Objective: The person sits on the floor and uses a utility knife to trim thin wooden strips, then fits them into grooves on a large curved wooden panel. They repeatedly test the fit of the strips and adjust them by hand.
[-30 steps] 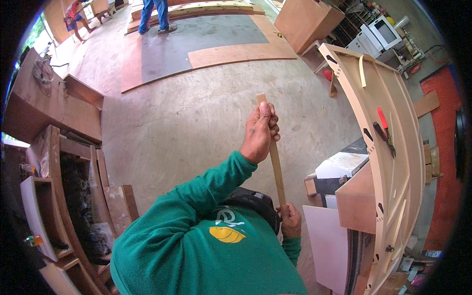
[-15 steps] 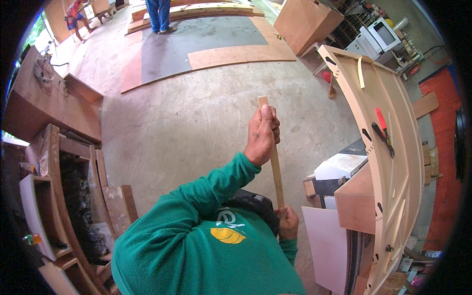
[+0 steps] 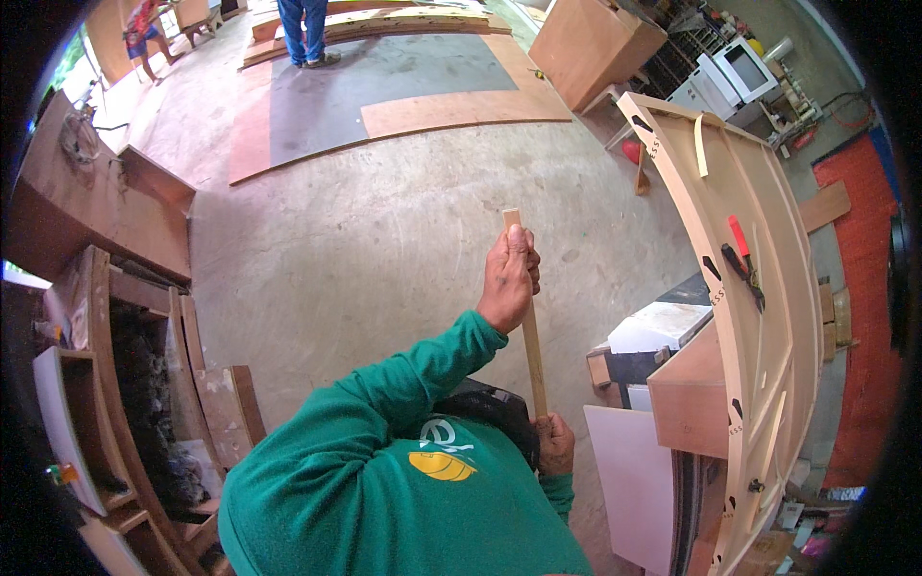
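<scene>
A thin, narrow wooden strip (image 3: 534, 355) stretches away from my body, its far end poking out just past my left thumb. My left hand (image 3: 509, 278) is closed around it near that far end, thumb laid along the top. Close to my waist, my right hand (image 3: 555, 444) grips the near end with curled fingers, and that end is hidden in the hand. Off to the right, red-and-black handled pliers (image 3: 745, 259) rest on a large pale wooden panel frame (image 3: 735, 317).
Brown cabinet frames (image 3: 101, 317) line the left side. Wooden drawers or boxes (image 3: 691, 394) and a white board (image 3: 629, 480) stand at the right. Beyond the concrete floor (image 3: 365, 250) lie grey and brown sheets (image 3: 403, 72). Two people are at the back, one in blue trousers (image 3: 303, 29).
My left hand and the strip's far end have come slightly nearer my body. The right hand keeps its grip at the near end, and the view has shifted slightly.
</scene>
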Available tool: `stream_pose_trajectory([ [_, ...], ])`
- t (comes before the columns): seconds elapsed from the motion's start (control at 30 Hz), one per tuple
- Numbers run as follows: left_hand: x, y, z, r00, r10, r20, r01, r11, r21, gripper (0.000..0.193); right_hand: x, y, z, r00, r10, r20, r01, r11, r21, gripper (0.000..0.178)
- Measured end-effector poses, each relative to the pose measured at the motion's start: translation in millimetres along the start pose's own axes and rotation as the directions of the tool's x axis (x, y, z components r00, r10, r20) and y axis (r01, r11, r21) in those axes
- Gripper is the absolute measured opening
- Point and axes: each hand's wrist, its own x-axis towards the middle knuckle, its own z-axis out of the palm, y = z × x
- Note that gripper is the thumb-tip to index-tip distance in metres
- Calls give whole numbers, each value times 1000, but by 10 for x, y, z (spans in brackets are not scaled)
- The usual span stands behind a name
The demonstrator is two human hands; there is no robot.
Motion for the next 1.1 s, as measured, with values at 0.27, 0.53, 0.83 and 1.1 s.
stream_pose_trajectory([
  [0.27, 56, -232, -163, 997, -22, -68, 25, 999, 45, 46, -65, -3, -23, 1000, -4, 13, 7, 985, -174, 41],
  [0.53, 103, -404, -235, 989, -131, -67, 129, 991, -33, 47, -79, -65, -42, 997, 66, 37, -62, 992, -107, 36],
  [0.83, 99, -411, -123, 992, -111, -60, 112, 993, 24, 49, -56, 25, -32, 988, 152, 30, -150, 986, -74, 35],
  [1.1, 96, -360, -26, 996, -81, -38, 83, 994, 64, 47, -40, 36, -26, 991, 135, 3, -135, 990, -34, 37],
])
